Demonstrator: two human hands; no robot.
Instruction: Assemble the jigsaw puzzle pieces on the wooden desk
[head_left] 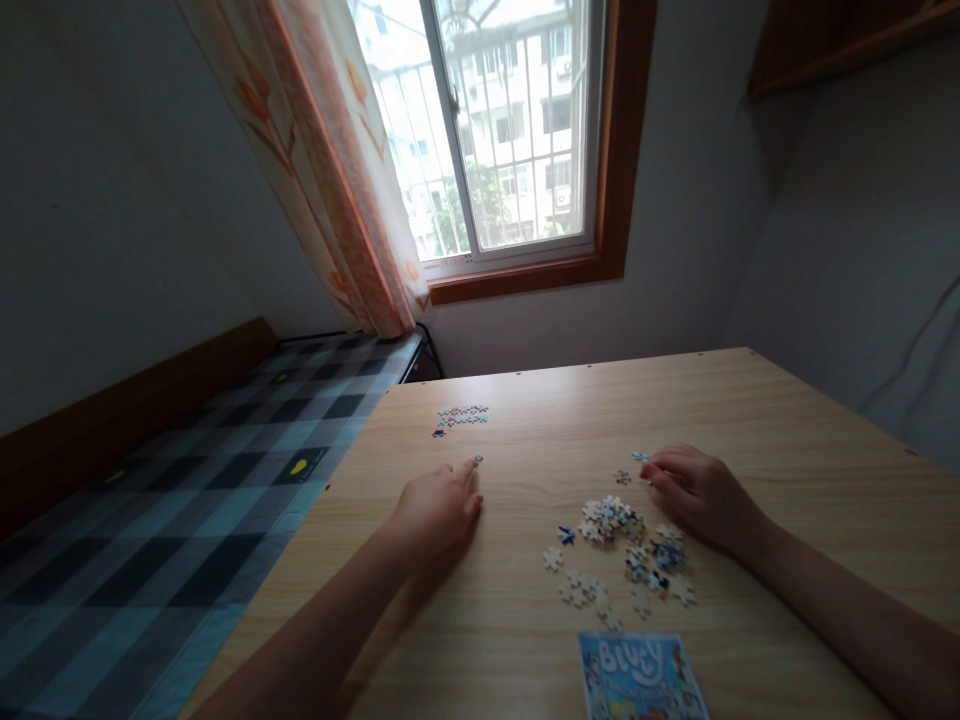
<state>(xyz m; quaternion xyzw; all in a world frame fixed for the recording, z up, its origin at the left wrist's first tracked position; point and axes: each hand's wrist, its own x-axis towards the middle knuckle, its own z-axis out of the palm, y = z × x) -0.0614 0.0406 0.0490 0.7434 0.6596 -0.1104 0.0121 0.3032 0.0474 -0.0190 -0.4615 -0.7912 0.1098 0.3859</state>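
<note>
"What lies nearest?"
"A glossy blue packet (637, 672), flat on the table (540, 430), its lettering upright from the near side. The tabletop has smooth, pale wood grain."

"Beyond it?"
"Loose puzzle pieces (581, 590), knobbed and notched, some plain and pale. Just farther is a jumbled heap (611, 520), with printed sides mixed in."

"And the hands?"
"The left hand (435, 508) rests palm down, thumb apart from forefinger, a fingertip at a small piece (478, 459). The right hand (694, 492) is curled, fingertips bunched at a light-blue piece (640, 456) beyond the heap; I can't tell whether they pinch it. That piece's long axis runs roughly left to right."

"Farther still?"
"A dark piece (439, 433), then two narrow rows (463, 411) of pieces at the far left, long axis left to right, edges wavy. Last, a soft flowered curtain (375, 200) beside the glass window (517, 130)."
</note>
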